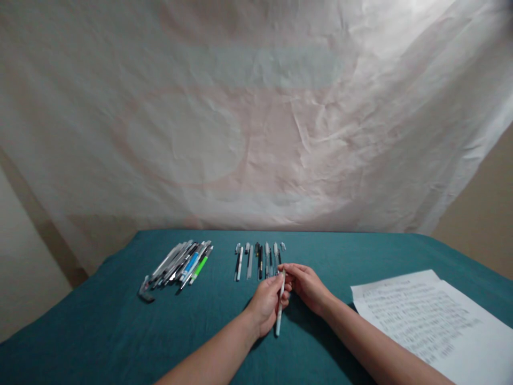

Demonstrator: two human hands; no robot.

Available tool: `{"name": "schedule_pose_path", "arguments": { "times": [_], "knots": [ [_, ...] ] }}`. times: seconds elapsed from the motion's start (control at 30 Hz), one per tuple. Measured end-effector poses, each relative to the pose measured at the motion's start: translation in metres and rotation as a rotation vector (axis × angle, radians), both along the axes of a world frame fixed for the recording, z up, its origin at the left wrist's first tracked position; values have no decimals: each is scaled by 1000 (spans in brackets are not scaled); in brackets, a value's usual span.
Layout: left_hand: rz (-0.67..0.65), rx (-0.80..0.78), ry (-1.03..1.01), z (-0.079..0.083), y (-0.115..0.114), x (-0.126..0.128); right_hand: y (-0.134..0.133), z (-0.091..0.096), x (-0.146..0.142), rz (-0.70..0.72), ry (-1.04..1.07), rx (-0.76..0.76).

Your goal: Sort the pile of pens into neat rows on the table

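My left hand (265, 305) is closed round a slim white pen (279, 315), which points down toward me at a slight tilt. The fingertips of my right hand (308, 284) pinch together at the pen's upper end; what exactly they grip there is partly hidden. Just beyond both hands lies a row of pen parts: caps such as a clear one (283, 246), a black-and-white pen body (239, 264), a clear barrel (249, 262) and a dark pen body (260, 262). My hands cover the near ends of the rightmost parts.
A pile of several pens (176, 267) lies at the left, with a bright green one (201, 270) and a blue one (189, 266) on its right side. Handwritten paper sheets (425, 315) lie at the right. A pale hanging sheet (256, 133) rises behind the green-covered table (120, 331).
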State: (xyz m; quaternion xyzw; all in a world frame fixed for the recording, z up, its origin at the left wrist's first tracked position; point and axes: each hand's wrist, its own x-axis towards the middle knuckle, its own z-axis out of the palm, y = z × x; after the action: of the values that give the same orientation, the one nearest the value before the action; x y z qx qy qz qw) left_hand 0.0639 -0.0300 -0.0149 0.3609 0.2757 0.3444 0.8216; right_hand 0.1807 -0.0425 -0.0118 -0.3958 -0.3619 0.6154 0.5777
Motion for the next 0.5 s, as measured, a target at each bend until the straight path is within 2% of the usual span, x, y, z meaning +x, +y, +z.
{"name": "schedule_pose_path", "arguments": {
  "times": [0.2, 0.5],
  "knots": [
    [-6, 24, 0, 1, -1, 0, 1, -5, 0, -51, -51, 3],
    [6, 0, 11, 0, 0, 0, 1, -1, 1, 3, 34, -1]
  ]
}}
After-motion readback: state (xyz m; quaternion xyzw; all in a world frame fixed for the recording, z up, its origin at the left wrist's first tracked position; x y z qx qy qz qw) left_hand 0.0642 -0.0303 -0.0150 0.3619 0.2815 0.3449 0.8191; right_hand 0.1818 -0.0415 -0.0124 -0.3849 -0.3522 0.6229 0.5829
